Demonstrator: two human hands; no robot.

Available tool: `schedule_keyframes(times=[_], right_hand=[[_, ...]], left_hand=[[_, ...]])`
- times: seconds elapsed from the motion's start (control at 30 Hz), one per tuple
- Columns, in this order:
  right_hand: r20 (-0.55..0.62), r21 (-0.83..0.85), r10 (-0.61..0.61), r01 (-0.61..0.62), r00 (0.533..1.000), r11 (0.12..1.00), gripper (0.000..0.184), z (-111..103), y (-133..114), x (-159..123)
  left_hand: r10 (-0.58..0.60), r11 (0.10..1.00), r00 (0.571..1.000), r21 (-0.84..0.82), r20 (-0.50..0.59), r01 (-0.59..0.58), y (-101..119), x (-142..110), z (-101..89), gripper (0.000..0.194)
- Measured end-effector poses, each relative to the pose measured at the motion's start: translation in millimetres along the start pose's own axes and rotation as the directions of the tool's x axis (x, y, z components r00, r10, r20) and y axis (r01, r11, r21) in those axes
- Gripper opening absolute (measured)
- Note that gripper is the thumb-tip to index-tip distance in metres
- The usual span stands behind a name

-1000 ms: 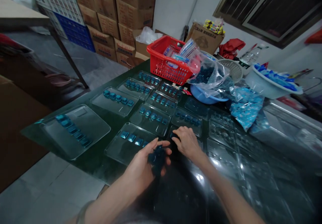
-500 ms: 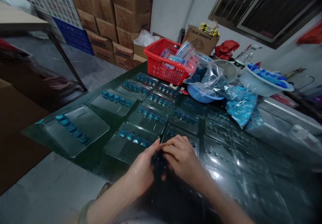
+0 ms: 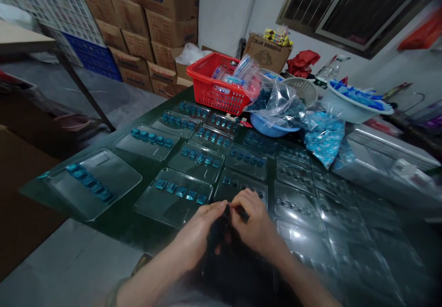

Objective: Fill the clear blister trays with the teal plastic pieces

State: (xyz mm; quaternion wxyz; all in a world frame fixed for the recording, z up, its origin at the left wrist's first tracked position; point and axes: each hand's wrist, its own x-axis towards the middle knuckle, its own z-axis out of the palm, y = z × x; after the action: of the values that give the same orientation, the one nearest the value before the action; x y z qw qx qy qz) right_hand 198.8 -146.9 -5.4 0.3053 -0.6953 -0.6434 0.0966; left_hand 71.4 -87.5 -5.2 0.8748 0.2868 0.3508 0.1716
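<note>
My left hand point(image 3: 196, 228) is closed at the table's front, thumb pointing forward and fingers curled underneath. Beside it, my right hand point(image 3: 253, 222) is closed in a pinch, its fingertips close to the left thumb tip. What either hand holds is hidden or too small to name. Just beyond the fingers lies a clear plastic tray point(image 3: 247, 182) with one blue piece point(image 3: 226, 180) in its left hollow; the right hand covers part of it. To the left, another clear tray point(image 3: 155, 205) carries a row of square, shiny blue pieces point(image 3: 181, 191).
More clear trays cover the dark green table point(image 3: 120, 233), those on the right without visible blue pieces. Behind them stand a red basket point(image 3: 221, 93), a blue basin point(image 3: 269, 127) under plastic bags, a bag of blue pieces point(image 3: 324, 136) and a pale tub point(image 3: 357, 109).
The view has shifted slightly, so the table and trays sit further left. My right fingers have drawn a little apart from my left hand and now pinch beside the left thumb tip.
</note>
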Motion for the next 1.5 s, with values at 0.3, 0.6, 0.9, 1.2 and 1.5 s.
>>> schedule_keyframes(times=[0.3, 0.6, 0.9, 1.2, 1.5], right_hand=[[0.133, 0.478, 0.271, -0.302, 0.953, 0.825, 0.011, -9, 5, -3], [0.253, 0.655, 0.336, -0.416, 0.907, 0.631, 0.014, 1, 8, -11], [-0.037, 0.436, 0.19, -0.156, 0.981, 0.887, 0.024, 0, -2, -24], [-0.02, 0.228, 0.084, -0.077, 0.996, 0.971, 0.005, -7, 3, -22], [-0.206, -0.178, 0.142, -0.18, 0.968, 0.967, 0.017, -3, 51, 24]], left_hand=[[0.087, 0.989, 0.993, 0.112, 0.082, -0.096, -6, 6, -1.1, 0.02], [0.046, 0.996, 0.986, 0.067, 0.158, -0.057, -5, 5, -3.4, 0.014], [-0.031, 0.999, 0.998, -0.008, 0.059, 0.031, -6, 9, -7.3, 0.017], [0.004, 0.997, 0.999, 0.074, -0.053, 0.0, -5, 9, -4.5, 0.029], [0.059, 0.995, 0.995, 0.08, 0.084, -0.066, 3, 3, -6.3, 0.016]])
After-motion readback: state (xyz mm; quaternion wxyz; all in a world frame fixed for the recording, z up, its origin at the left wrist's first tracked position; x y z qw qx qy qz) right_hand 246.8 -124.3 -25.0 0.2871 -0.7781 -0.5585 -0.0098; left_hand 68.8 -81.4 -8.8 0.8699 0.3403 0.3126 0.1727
